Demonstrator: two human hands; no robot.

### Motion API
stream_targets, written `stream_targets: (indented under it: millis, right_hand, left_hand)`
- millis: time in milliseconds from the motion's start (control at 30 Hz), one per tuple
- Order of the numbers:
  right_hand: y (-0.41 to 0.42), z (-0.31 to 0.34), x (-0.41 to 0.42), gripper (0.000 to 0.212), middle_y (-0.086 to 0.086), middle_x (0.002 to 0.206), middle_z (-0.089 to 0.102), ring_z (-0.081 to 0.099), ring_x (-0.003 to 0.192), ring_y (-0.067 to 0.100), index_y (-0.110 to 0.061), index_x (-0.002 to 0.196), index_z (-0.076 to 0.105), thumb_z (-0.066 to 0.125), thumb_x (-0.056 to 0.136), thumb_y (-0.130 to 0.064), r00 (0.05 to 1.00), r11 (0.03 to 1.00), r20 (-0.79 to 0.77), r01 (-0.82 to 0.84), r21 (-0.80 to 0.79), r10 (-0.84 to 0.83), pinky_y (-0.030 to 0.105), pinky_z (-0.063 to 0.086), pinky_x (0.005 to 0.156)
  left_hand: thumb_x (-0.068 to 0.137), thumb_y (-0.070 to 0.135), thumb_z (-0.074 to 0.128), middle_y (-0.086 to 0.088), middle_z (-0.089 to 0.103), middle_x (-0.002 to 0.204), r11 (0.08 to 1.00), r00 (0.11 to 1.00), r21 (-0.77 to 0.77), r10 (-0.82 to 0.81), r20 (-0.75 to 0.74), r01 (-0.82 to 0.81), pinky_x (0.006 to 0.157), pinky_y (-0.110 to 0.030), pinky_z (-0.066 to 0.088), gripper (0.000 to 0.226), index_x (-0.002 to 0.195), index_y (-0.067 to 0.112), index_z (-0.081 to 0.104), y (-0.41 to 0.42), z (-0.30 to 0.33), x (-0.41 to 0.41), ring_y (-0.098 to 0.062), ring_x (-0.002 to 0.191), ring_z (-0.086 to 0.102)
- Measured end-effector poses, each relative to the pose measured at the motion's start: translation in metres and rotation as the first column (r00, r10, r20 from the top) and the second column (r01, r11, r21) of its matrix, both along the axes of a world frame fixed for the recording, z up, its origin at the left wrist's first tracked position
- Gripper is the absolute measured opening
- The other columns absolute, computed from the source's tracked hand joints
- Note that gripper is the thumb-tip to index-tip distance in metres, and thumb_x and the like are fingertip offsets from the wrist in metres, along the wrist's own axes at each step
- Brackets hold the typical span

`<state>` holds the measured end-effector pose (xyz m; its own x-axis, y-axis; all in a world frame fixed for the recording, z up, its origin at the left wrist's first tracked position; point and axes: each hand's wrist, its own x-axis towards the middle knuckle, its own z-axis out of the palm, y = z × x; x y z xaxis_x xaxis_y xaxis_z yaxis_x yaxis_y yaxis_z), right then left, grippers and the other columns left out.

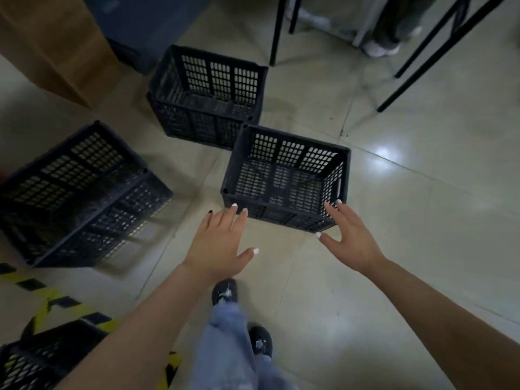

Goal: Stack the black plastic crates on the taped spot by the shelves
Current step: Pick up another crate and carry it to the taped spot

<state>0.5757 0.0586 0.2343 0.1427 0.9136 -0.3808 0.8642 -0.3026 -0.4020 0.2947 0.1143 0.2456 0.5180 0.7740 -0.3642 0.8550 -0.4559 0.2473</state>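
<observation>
Several black slatted plastic crates stand on the tiled floor. The nearest crate (285, 178) sits upright and empty straight ahead. My left hand (221, 243) is open, fingers spread, just short of its near left corner. My right hand (349, 237) is open too, with fingertips at the crate's near right corner. A second crate (206, 94) stands behind it, and a third crate (76, 192) lies to the left. Another crate (42, 358) sits at the bottom left on yellow-and-black tape (53, 302), partly hidden by my left arm.
A brown cardboard box (53, 43) and a dark cabinet (146, 21) stand at the back left. Black table legs (277, 29) rise at the back right, with another person's shoes (380, 47) beyond. My own legs and dark shoes (225, 291) are below my hands.
</observation>
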Motion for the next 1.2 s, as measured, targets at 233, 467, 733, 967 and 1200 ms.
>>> stream_targets:
  millis: [233, 467, 733, 967, 1200]
  right_hand:
    - [0.052, -0.013, 0.054, 0.072, 0.003, 0.159, 0.017, 0.011, 0.146, 0.018, -0.027, 0.150, 0.024, 0.057, 0.089, -0.046, 0.993, 0.993, -0.011, 0.113, -0.041, -0.114, 0.031, 0.012, 0.116]
    - [0.118, -0.047, 0.084, 0.068, 0.005, 0.158, 0.018, 0.011, 0.146, 0.019, -0.024, 0.149, 0.025, 0.054, 0.091, -0.044, 0.934, 0.932, -0.022, 0.354, -0.079, -0.356, 0.034, 0.014, 0.116]
    - [0.159, -0.103, 0.106, 0.067, 0.006, 0.158, 0.018, 0.012, 0.145, 0.022, -0.021, 0.150, 0.024, 0.053, 0.093, -0.040, 0.888, 0.881, -0.012, 0.453, -0.139, -0.459, 0.037, 0.016, 0.116]
    - [0.171, -0.162, 0.149, 0.069, 0.007, 0.160, 0.011, 0.007, 0.147, 0.023, -0.023, 0.151, 0.019, 0.050, 0.093, -0.044, 0.904, 0.873, 0.061, 0.425, -0.239, -0.423, 0.039, 0.015, 0.118]
    - [0.189, -0.246, 0.184, 0.068, 0.011, 0.159, 0.012, 0.009, 0.146, 0.027, -0.022, 0.151, 0.018, 0.050, 0.093, -0.038, 0.910, 0.864, 0.115, 0.414, -0.286, -0.398, 0.040, 0.016, 0.118]
  left_hand:
    - [0.090, 0.060, 0.038, -0.007, 0.013, 0.159, 0.999, 1.000, -0.021, -0.026, -0.008, 0.026, 0.117, -0.042, 0.008, 0.081, 0.151, 0.016, 0.009, 0.097, -0.021, 0.042, -0.023, 0.145, 0.013]
    - [0.090, 0.058, 0.038, -0.008, 0.021, 0.157, 0.999, 1.000, -0.050, 0.007, 0.010, -0.006, 0.116, -0.041, 0.016, 0.077, 0.150, 0.016, 0.017, 0.200, -0.053, 0.060, -0.025, 0.143, 0.020]
    - [0.089, 0.053, 0.050, -0.014, 0.021, 0.156, 0.982, 0.997, -0.176, 0.073, 0.002, -0.072, 0.116, -0.039, 0.017, 0.080, 0.150, 0.012, 0.020, 0.259, -0.109, 0.085, -0.028, 0.143, 0.020]
    - [0.087, 0.057, 0.050, -0.014, 0.010, 0.159, 0.960, 0.986, -0.236, 0.131, -0.103, -0.152, 0.117, -0.042, 0.012, 0.082, 0.151, 0.017, 0.019, 0.272, -0.178, 0.100, -0.028, 0.145, 0.009]
    - [0.083, 0.070, 0.041, -0.010, -0.007, 0.160, 0.935, 0.959, -0.266, 0.175, -0.222, -0.232, 0.118, -0.047, 0.004, 0.090, 0.152, 0.022, 0.010, 0.300, -0.268, 0.110, -0.026, 0.145, -0.007]
